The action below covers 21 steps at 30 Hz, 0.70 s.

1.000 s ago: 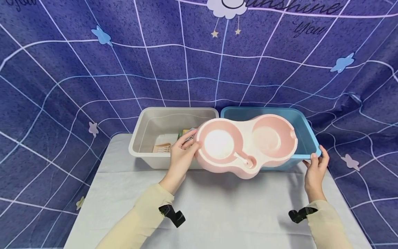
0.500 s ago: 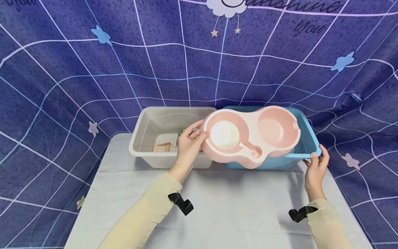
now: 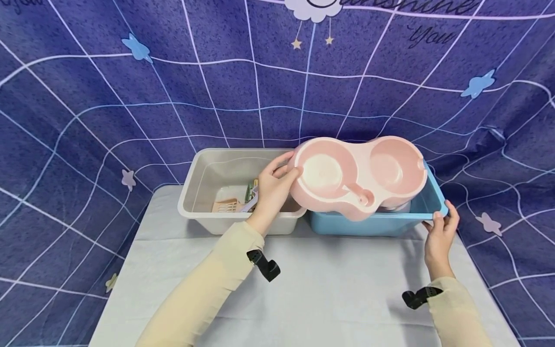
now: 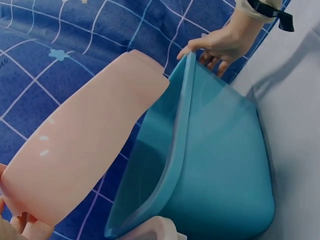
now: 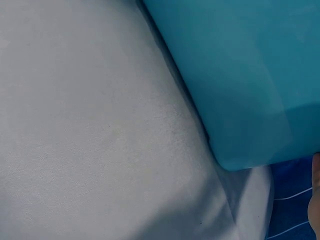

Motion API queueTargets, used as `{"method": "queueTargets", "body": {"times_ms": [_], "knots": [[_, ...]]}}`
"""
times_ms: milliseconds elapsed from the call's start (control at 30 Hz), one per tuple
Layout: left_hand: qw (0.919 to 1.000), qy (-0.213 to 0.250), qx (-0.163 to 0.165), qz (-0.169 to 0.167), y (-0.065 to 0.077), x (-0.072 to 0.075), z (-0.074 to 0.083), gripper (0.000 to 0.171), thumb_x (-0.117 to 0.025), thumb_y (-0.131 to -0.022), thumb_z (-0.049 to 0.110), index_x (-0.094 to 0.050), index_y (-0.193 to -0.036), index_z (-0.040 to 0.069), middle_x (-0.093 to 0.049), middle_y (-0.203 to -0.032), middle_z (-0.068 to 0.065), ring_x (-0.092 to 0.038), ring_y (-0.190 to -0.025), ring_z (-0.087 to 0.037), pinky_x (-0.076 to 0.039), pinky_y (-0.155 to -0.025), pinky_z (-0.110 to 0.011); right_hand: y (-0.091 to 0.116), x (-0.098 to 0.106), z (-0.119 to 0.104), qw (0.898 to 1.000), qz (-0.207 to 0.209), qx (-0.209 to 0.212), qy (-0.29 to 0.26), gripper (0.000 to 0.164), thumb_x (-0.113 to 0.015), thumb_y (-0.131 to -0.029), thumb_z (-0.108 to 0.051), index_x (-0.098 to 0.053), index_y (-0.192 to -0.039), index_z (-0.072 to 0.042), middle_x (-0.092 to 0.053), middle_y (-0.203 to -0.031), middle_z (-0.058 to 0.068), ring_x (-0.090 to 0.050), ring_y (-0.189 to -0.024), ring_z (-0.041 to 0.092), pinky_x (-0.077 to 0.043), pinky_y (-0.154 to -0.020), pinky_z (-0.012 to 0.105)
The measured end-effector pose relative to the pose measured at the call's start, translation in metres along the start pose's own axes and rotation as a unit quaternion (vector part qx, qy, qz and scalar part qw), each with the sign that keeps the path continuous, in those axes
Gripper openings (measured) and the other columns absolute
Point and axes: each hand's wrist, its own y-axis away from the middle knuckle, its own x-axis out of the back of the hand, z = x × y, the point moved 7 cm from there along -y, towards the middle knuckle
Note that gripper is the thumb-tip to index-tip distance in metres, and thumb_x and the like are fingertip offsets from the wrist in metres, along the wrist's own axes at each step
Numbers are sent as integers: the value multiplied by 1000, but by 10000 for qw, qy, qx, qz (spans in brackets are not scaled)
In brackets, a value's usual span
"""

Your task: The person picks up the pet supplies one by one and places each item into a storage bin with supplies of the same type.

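Note:
My left hand (image 3: pixel 274 190) grips the left end of a pink double pet bowl (image 3: pixel 363 161), thumb on the near side of its rim. The bowl is held over the blue bin (image 3: pixel 355 225), tilted so that its two round hollows face me. In the left wrist view the smooth pink side of the pet bowl (image 4: pixel 85 135) stands above the bin's opening. At the blue bin's front right corner, my right hand (image 3: pixel 440 236) holds the rim. Only a sliver of the right hand (image 5: pixel 315 205) shows in the right wrist view. The pet bowl hides most of the bin's inside.
A grey bin (image 3: pixel 225 224) stands left of the blue one, holding a beige slotted scoop (image 3: pixel 227 206), a lilac-handled item (image 3: pixel 250 202) and something green. Something white (image 3: pixel 399 208) shows in the blue bin under the bowl. Behind hangs a blue patterned curtain (image 3: pixel 277 82).
My left hand has carried the pet bowl up, away from me and slightly right, farther over the blue bin. More of the grey bin's contents shows. The right hand has stayed at the rim.

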Motion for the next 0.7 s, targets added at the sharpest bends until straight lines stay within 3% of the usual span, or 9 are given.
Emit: {"method": "queueTargets", "body": {"times_ms": [700], "knots": [[9997,-47,224,97,-29,-35,-21,39,-74,-83,8,-71,-122,14,-72,-107,-12,-68,-94,-17,-56,-79,-27,-2,-1,2,10000,-27,80,-43,42,-47,-104,-14,-39,-146,-18,-41,-133,5,-46,-115,18,-45,-85,23]]}}
